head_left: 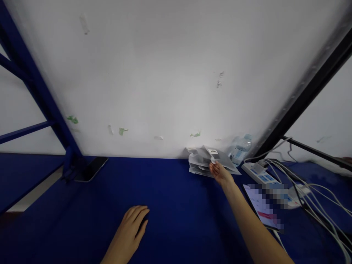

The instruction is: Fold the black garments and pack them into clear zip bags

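My right hand point(219, 173) reaches to the back of the blue table, its fingers curled closed on a frosted plastic bag point(195, 160). A small white bit shows at the fingertips, too small to make out. The bag lies by the wall, with a white label point(212, 151) on its upper part and dark shapes showing through the plastic. My left hand point(131, 223) rests palm down on the bare tabletop at the front, fingers stretched loosely, holding nothing.
A clear water bottle point(242, 149) stands just right of the bag. Further right lie a power strip point(264, 177), tangled white cables point(319, 196) and a lit tablet or phone point(261, 207). A dark phone point(92, 168) lies back left. Blue point(41, 88) and black point(305, 88) frame posts flank the table.
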Demonstrator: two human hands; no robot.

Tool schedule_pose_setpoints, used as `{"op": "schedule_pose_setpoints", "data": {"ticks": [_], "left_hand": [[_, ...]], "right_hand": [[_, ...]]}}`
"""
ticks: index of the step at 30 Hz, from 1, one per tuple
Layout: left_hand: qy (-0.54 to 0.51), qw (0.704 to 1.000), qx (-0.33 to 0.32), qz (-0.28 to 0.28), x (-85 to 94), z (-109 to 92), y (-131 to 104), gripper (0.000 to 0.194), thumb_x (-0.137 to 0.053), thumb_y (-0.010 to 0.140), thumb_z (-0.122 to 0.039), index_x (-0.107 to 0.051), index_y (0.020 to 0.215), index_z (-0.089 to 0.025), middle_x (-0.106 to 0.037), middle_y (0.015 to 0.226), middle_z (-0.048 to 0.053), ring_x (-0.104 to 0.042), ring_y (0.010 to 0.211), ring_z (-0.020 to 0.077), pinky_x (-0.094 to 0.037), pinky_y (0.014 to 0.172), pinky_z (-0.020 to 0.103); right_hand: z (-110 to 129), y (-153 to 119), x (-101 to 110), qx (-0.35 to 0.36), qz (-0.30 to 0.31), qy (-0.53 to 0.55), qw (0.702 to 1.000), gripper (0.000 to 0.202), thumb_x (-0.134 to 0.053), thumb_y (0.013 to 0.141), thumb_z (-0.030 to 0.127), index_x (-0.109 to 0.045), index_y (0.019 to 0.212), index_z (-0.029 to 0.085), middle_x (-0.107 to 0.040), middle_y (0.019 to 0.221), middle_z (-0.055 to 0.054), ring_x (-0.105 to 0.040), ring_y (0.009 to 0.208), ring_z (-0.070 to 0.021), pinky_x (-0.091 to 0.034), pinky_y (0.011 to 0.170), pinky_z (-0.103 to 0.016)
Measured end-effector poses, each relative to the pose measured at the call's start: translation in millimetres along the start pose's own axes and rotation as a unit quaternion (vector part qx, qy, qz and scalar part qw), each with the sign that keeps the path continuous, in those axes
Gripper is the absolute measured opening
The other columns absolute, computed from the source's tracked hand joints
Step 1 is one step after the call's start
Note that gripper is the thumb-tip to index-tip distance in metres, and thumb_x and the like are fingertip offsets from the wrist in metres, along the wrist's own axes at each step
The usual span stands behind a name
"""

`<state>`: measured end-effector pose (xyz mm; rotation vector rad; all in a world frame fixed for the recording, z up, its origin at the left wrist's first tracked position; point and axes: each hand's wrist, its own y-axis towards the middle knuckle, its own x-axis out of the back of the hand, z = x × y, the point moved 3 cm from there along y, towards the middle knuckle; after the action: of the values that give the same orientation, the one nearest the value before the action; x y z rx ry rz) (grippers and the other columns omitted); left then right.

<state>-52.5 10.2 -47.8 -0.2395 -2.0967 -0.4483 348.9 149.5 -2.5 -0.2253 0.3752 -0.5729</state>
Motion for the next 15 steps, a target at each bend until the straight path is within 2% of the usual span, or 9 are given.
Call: {"op": "schedule_pose_setpoints", "data": {"ticks": [2, 5, 8, 9, 11, 13, 15], "left_hand": [[-0.015, 1.0, 0.005, 0.005, 1.0, 1, -1, 0.035, -0.04, 0.097, -0.034, -0.057, 0.127, -0.029, -0.058, 0.131, 0.003, -0.049, 0.126, 0.0251, -0.041, 0.106, 0.049], [-0.054, 0.998, 0.018, -0.011, 6.6, -2, -2, 0.033, -0.042, 0.096, -0.036, -0.059, 0.124, -0.031, -0.06, 0.128, 0.002, -0.048, 0.127, 0.0259, -0.04, 0.106, 0.05], [-0.165, 0.983, 0.073, -0.037, 13.2, -14, -2, 0.028, -0.045, 0.095, -0.039, -0.063, 0.116, -0.031, -0.064, 0.118, 0.002, -0.056, 0.117, 0.0246, -0.046, 0.101, 0.045], [-0.227, 0.968, 0.101, -0.029, 12.8, -19, -1, 0.029, -0.045, 0.094, -0.042, -0.063, 0.113, -0.03, -0.066, 0.112, 0.003, -0.062, 0.107, 0.0236, -0.051, 0.094, 0.042], [-0.373, 0.914, 0.158, 0.014, 6.3, -31, 1, 0.037, -0.046, 0.092, -0.052, -0.063, 0.108, -0.023, -0.067, 0.099, 0.006, -0.068, 0.079, 0.0204, -0.059, 0.067, 0.034], [-0.5, 0.837, 0.21, 0.07, -4.8, -42, 4, 0.052, -0.05, 0.084, -0.064, -0.061, 0.104, -0.017, -0.065, 0.087, 0.007, -0.063, 0.056, 0.016, -0.052, 0.041, 0.026], [-0.575, 0.771, 0.249, 0.112, -15.3, -49, 6, 0.059, -0.053, 0.078, -0.07, -0.058, 0.099, -0.014, -0.064, 0.08, 0.006, -0.057, 0.044, 0.0118, -0.041, 0.03, 0.02]], "right_hand": [[10, -5, -3, 0.015, -0.005, 0.011, 1.0, 0.024, -0.056, 0.092, 0.031, -0.059, 0.111, 0.017, -0.061, 0.113, -0.008, -0.062, 0.093, -0.0173, -0.054, 0.08, -0.035], [21, -34, -7, 0.052, 0.002, 0.035, 0.998, 0.008, -0.06, 0.088, 0.025, -0.064, 0.087, 0.018, -0.067, 0.093, -0.004, -0.064, 0.078, -0.012, -0.053, 0.069, -0.023], [6, -88, -19, 0.081, 0.054, 0.038, 0.995, 0.015, -0.074, 0.075, 0.03, -0.065, 0.078, 0.019, -0.067, 0.075, 0.001, -0.064, 0.067, -0.0115, -0.051, 0.06, -0.02], [-7, -109, -26, 0.092, 0.101, 0.02, 0.99, 0.02, -0.076, 0.072, 0.035, -0.066, 0.078, 0.019, -0.067, 0.071, 0.001, -0.064, 0.065, -0.012, -0.05, 0.058, -0.02], [-42, -150, -40, 0.06, 0.178, -0.029, 0.982, 0.029, -0.078, 0.069, 0.042, -0.068, 0.08, 0.017, -0.067, 0.066, 0.0, -0.062, 0.06, -0.0123, -0.049, 0.055, -0.022], [-78, -183, -50, 0.012, 0.221, -0.06, 0.973, 0.033, -0.076, 0.07, 0.046, -0.07, 0.081, 0.016, -0.065, 0.065, 0.0, -0.062, 0.059, -0.0126, -0.048, 0.052, -0.021], [-106, -205, -56, -0.033, 0.259, -0.082, 0.962, 0.037, -0.074, 0.071, 0.05, -0.07, 0.081, 0.015, -0.065, 0.067, -0.002, -0.061, 0.058, -0.0119, -0.046, 0.048, -0.019]]}}
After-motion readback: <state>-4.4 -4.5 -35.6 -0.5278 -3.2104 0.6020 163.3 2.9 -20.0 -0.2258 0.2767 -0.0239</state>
